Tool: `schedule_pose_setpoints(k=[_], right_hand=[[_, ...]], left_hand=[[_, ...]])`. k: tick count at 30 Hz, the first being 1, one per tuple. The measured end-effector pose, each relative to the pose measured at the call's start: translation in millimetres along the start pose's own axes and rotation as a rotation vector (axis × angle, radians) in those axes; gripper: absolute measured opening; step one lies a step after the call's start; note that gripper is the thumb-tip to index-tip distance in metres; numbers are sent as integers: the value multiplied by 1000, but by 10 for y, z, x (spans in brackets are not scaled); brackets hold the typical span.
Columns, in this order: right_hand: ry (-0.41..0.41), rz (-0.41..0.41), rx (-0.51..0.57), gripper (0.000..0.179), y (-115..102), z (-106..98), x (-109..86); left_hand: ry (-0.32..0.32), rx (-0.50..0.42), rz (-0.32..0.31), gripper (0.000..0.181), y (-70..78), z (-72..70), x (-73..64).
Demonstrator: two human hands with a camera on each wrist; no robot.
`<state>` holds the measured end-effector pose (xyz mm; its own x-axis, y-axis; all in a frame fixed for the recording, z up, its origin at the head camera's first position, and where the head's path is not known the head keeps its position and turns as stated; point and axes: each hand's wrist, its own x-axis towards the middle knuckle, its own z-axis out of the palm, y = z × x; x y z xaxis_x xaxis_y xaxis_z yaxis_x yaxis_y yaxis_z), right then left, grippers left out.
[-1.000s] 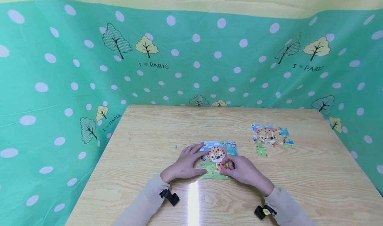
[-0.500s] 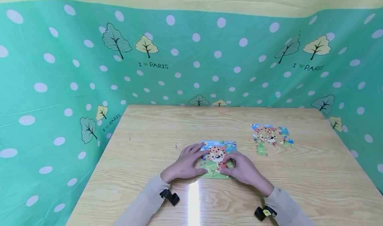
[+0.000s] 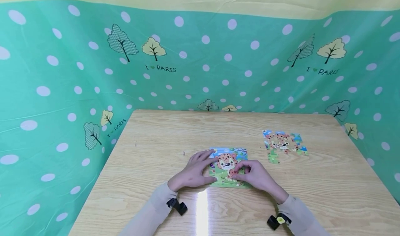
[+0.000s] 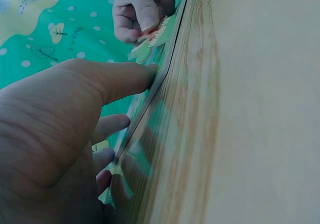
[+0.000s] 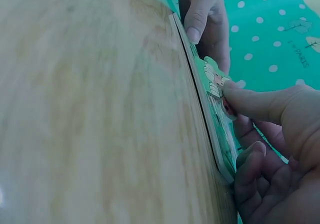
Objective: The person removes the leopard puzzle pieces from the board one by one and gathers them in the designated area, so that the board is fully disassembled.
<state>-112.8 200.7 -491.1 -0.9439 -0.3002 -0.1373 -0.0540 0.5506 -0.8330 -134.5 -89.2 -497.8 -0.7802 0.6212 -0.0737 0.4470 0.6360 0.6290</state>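
Note:
A leopard jigsaw board (image 3: 223, 150) lies flat on the table before me. My left hand (image 3: 193, 170) rests at its left side, fingers spread, with the thumb (image 4: 132, 78) on the board near its front edge. My right hand (image 3: 257, 176) is over the board's right part. Between thumb and index finger it pinches a jigsaw piece (image 5: 212, 79) showing green ground and the leopard's pale paws. In the right wrist view the piece stands tilted up from the board. The pinching fingers cover part of the piece and of the picture beneath.
Farther back on the right lies a partly joined group of jigsaw pieces (image 3: 278, 142), with the same leopard's face. A tiny scrap (image 3: 183, 153) lies left of the board. A polka-dot curtain (image 3: 204, 55) hangs behind the wooden table (image 3: 150, 135).
My right hand has shifted slightly to the right, and its fingers have changed position on the jigsaw piece. More of the paws and green now shows. My left hand has stayed put.

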Motion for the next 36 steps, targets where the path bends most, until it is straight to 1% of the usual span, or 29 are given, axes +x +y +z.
schedule_pose_setpoints(k=[3,9,16,19,23,26,31,36], right_hand=[[-1,10,45,19,-8,-7,6],[-10,25,85,16,-2,-11,25],[0,59,88,18,-19,-19,29],[2,54,94,21,-22,-37,19],[-24,35,110,24,-12,-73,7],[-41,48,134,26,2,-102,4],[-65,95,199,26,30,-150,-9],[-84,96,223,26,50,-204,-29]], left_hand=[[-2,0,0,75,-5,-2,-9],[-4,0,-3,75,-2,-18,-23],[1,6,-5,75,-9,-20,-21],[-1,6,3,75,-9,-13,-13],[-8,-2,6,75,-10,-2,-8],[-7,-3,5,75,-15,7,-7],[-4,8,7,76,-19,14,-4],[-1,8,9,77,-3,3,-4]])
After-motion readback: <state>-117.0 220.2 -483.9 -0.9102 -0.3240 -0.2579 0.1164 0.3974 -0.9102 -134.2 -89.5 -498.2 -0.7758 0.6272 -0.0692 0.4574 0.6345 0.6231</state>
